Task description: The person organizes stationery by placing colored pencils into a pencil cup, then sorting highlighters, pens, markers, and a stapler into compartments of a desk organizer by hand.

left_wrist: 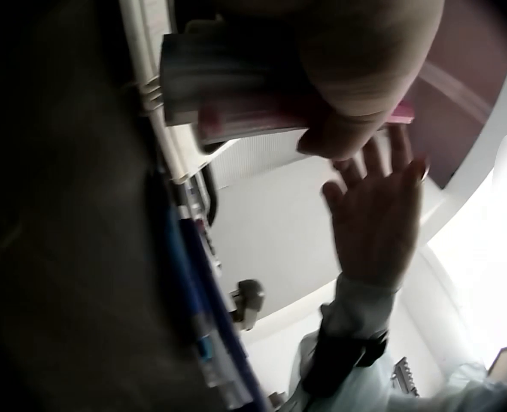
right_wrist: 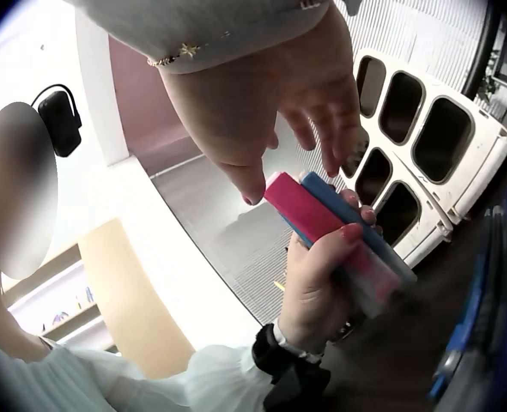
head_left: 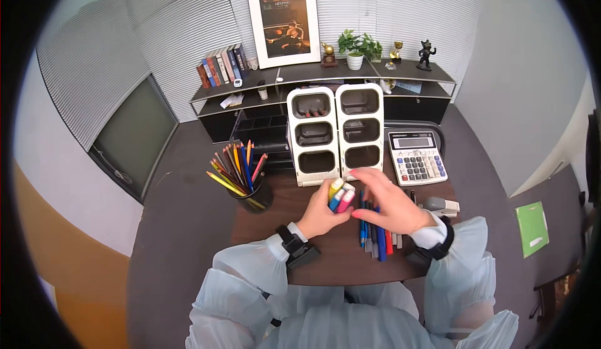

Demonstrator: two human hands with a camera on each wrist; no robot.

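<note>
Above the brown desk (head_left: 325, 261): left hand (head_left: 318, 217) grips bundle of coloured highlighter markers (head_left: 340, 196); right hand (head_left: 389, 206) hovers beside them, fingers spread, holding nothing.

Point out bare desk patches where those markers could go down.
Free: the desk strip between the pencil cup and the left hand, and the near edge below the pens. Crowded: the right side, with pens, stapler and calculator, and the back, with the white organizers. The left hand grips the markers.

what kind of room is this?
Likely an office: a desk with a calculator and pencil cup, plus a shelf of books. The left hand grips markers.
</note>
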